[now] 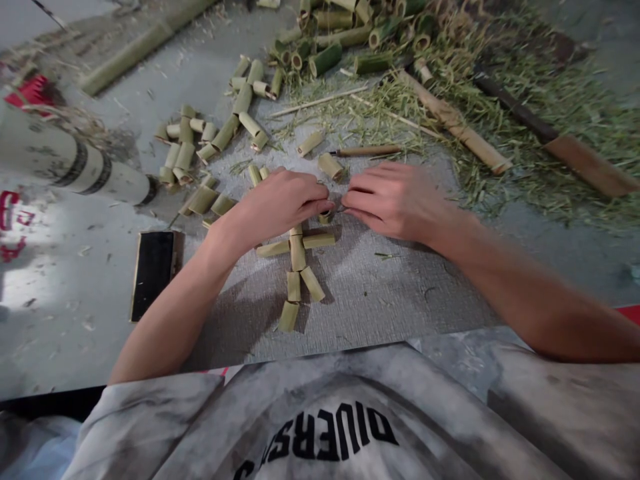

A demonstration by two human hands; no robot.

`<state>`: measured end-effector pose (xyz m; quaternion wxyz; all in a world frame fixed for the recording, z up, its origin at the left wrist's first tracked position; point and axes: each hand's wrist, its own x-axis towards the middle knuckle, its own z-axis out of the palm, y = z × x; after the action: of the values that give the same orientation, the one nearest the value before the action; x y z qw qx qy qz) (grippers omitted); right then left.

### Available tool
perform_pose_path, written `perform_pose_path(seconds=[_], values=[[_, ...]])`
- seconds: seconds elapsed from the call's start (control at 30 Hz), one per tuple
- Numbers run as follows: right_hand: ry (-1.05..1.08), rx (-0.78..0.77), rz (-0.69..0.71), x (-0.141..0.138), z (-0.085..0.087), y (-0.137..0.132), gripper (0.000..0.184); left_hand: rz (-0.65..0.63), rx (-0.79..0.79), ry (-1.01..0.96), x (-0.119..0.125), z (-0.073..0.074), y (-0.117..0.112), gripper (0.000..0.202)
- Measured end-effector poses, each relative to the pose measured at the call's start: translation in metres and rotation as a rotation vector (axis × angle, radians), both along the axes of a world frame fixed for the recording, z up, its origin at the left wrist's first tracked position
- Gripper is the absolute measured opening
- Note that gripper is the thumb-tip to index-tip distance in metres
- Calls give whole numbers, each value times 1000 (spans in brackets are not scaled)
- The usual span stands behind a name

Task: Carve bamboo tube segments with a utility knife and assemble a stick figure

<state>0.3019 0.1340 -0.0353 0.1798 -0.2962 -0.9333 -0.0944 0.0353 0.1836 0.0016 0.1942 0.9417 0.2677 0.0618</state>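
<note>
My left hand (293, 197) is closed, its thumb and fingers around a short bamboo piece (326, 217) whose hollow end shows. Close by on the right, my right hand (387, 200) has its fingertips pinched together at a thin dark strand, too small to make out. Below my left hand, a figure of jointed bamboo pieces (297, 255) lies on the grey mat, with arm-like and leg-like parts. Just beyond my hands are a loose bamboo tube (331, 167) and a slim tool with a wooden handle (373, 151).
More jointed bamboo figures (186, 143) lie at the left. Cut bamboo tubes (345, 37) are heaped at the back. At the right, a wooden-handled blade (515, 107) rests among green shavings (560, 87). A phone (151, 273) and a white patterned cylinder (75, 157) are at the left.
</note>
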Motion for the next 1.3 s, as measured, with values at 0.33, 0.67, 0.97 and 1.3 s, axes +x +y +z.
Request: perform_pose_path(seconds=[0.33,0.67,0.97,1.3], values=[[7,189,-9,2,-7,-1,27,-97,15,189,9,13,9,42],[-10,218,8,0,-4,-3,22,-108,-6,197,7,13,10,42],[-20,138,18,-1,-6,-3,25,-108,-50,221,8,17,9,40],[-93,171,15,-2,-7,-3,26,-116,-9,171,6,13,12,46]])
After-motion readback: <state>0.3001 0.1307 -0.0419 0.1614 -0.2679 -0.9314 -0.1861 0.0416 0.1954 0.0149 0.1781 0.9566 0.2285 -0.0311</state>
